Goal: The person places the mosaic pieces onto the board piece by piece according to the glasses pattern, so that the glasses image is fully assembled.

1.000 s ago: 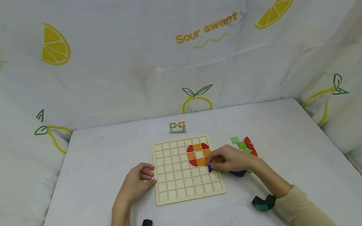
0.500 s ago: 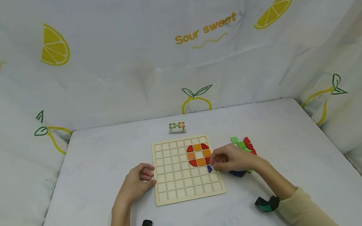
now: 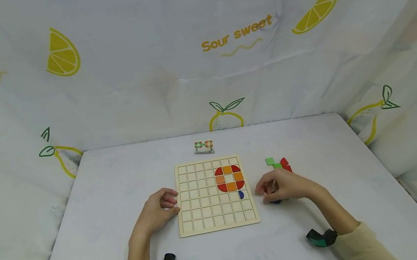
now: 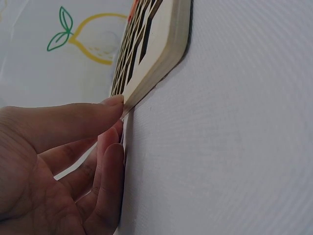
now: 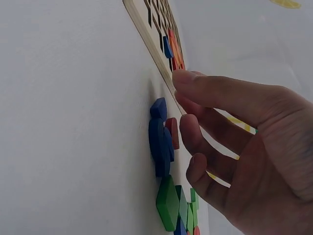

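A square wooden grid board [image 3: 205, 214] lies flat on the table. In its upper right, red corner pieces and orange squares [image 3: 231, 186] form a ring, and a blue half-round piece [image 3: 241, 195] sits in a cell below it. My left hand [image 3: 156, 211] rests at the board's left edge; the left wrist view has the thumb tip touching the rim, fingers loosely bent. My right hand [image 3: 283, 185] hovers right of the board, fingers loosely bent with nothing between them. Under and beside it lie blue pieces [image 5: 159, 144] and green pieces [image 5: 167, 203], partly hidden by the hand in the head view.
Behind the board lies a small pattern card [image 3: 204, 146] with a printed coloured design. Red pieces [image 3: 285, 164] and a light green square [image 3: 270, 161] lie beyond my right hand. A white printed cloth [image 3: 133, 69] hangs behind the table.
My right hand has let go of the blue half-round piece, leaving it on the board, and has moved right over the loose pieces. The left hand has stayed at the board's edge.
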`<action>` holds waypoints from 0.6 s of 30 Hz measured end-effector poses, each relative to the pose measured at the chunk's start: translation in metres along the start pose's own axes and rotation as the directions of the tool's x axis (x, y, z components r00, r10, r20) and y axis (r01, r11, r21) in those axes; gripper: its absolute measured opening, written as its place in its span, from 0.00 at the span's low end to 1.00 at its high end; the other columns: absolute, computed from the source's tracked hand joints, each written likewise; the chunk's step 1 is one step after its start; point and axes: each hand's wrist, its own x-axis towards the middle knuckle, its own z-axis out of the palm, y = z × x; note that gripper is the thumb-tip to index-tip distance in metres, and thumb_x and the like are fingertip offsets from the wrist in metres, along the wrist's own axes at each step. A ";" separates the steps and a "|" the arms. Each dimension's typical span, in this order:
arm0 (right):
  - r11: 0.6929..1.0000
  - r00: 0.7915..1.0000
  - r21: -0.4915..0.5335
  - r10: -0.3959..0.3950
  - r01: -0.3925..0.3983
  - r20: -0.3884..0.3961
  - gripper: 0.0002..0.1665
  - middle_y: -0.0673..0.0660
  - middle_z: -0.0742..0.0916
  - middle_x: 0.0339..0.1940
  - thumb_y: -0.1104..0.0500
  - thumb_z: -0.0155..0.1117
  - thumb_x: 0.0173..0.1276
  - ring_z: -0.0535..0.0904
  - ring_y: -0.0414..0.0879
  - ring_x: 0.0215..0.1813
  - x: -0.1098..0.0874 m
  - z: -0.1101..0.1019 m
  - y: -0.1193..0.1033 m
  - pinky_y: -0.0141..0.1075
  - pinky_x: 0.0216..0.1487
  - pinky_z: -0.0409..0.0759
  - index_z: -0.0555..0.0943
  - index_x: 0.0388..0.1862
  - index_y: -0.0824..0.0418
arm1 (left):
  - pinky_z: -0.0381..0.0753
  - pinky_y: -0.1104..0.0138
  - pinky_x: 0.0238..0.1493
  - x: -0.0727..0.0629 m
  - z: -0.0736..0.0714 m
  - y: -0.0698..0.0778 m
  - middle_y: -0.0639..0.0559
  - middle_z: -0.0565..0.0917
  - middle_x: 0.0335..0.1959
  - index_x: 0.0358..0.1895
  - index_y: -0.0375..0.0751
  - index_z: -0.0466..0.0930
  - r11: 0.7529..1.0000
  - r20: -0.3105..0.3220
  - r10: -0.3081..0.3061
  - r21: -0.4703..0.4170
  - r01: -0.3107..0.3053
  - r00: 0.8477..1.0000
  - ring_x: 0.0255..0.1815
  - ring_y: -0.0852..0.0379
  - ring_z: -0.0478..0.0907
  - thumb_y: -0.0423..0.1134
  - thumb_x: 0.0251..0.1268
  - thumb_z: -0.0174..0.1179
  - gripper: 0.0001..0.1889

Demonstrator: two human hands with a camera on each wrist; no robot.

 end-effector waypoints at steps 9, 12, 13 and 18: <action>0.996 1.000 -0.091 0.019 -0.020 -0.013 0.13 0.45 0.91 0.42 0.57 0.85 0.62 0.80 0.39 0.39 -0.013 0.000 0.011 0.28 0.42 0.81 0.92 0.45 0.51 | 0.80 0.63 0.52 -0.001 -0.001 0.000 0.47 0.87 0.47 0.58 0.38 0.84 1.000 0.009 -0.001 -0.021 0.002 1.000 0.46 0.57 0.83 0.28 0.64 0.74 0.20; 0.995 1.000 -0.095 0.013 -0.015 -0.013 0.13 0.45 0.91 0.40 0.57 0.85 0.62 0.81 0.38 0.40 -0.015 0.000 0.013 0.28 0.43 0.82 0.92 0.45 0.52 | 0.80 0.63 0.52 -0.001 -0.001 0.001 0.46 0.86 0.47 0.58 0.38 0.84 1.000 0.008 -0.001 -0.023 0.001 1.000 0.46 0.57 0.83 0.28 0.64 0.74 0.20; 0.995 1.000 -0.096 0.005 -0.006 -0.013 0.13 0.45 0.90 0.39 0.57 0.85 0.62 0.81 0.38 0.40 -0.015 0.000 0.013 0.29 0.43 0.82 0.92 0.45 0.52 | 0.80 0.63 0.52 -0.001 0.000 0.001 0.46 0.86 0.47 0.58 0.38 0.84 1.000 0.007 -0.003 -0.022 0.003 1.000 0.45 0.57 0.83 0.28 0.64 0.74 0.20; 0.994 1.000 -0.103 -0.026 0.025 -0.016 0.14 0.45 0.89 0.37 0.55 0.86 0.62 0.81 0.38 0.40 -0.015 0.002 0.013 0.30 0.45 0.83 0.93 0.45 0.52 | 0.80 0.64 0.51 -0.001 0.000 0.001 0.46 0.86 0.46 0.58 0.38 0.84 1.000 0.003 -0.014 -0.021 0.014 1.000 0.45 0.57 0.82 0.28 0.64 0.74 0.20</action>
